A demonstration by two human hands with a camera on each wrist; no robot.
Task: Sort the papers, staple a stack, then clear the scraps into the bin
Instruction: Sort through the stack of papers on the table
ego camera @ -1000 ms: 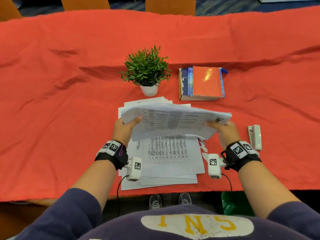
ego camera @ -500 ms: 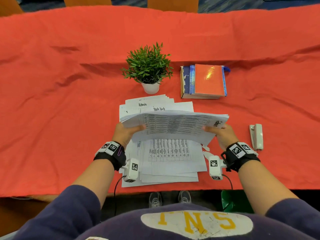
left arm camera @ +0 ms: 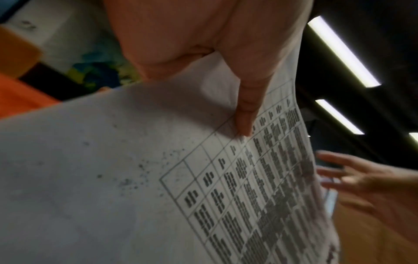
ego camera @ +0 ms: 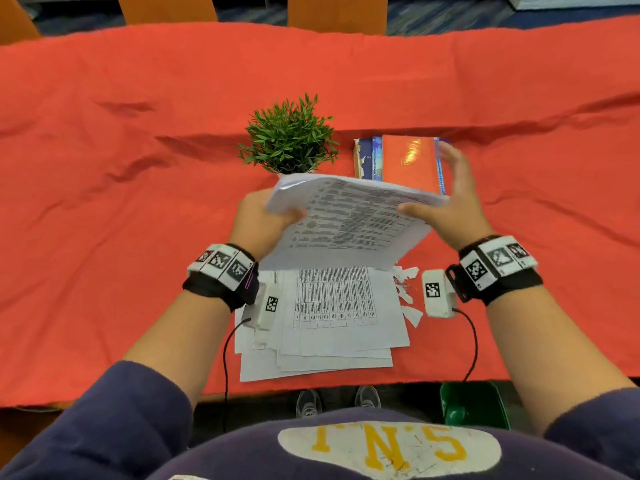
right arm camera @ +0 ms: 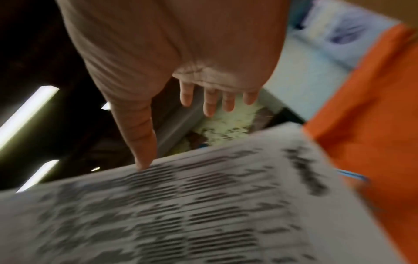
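Observation:
A stack of printed papers (ego camera: 349, 216) is held tilted above the table, its far edge raised towards the plant. My left hand (ego camera: 259, 220) grips its left edge, and the thumb (left arm camera: 246, 107) lies on the top sheet (left arm camera: 135, 178). My right hand (ego camera: 450, 202) is open at the stack's right edge with fingers spread. Only its thumb (right arm camera: 138, 135) touches the paper (right arm camera: 203, 205). More sheets (ego camera: 332, 313) lie spread on the red cloth below. Torn scraps (ego camera: 405, 289) lie just right of them. The stapler is hidden.
A potted plant (ego camera: 289, 136) and a pile of books (ego camera: 408, 157) stand just beyond the raised stack. A green bin (ego camera: 474, 403) sits on the floor under the near table edge, at my right. Orange chairs (ego camera: 336, 12) line the far side.
The stack has risen and moved away from me towards the plant, tilting up. My right hand has let go of its right edge and spread its fingers. The left hand still holds on.

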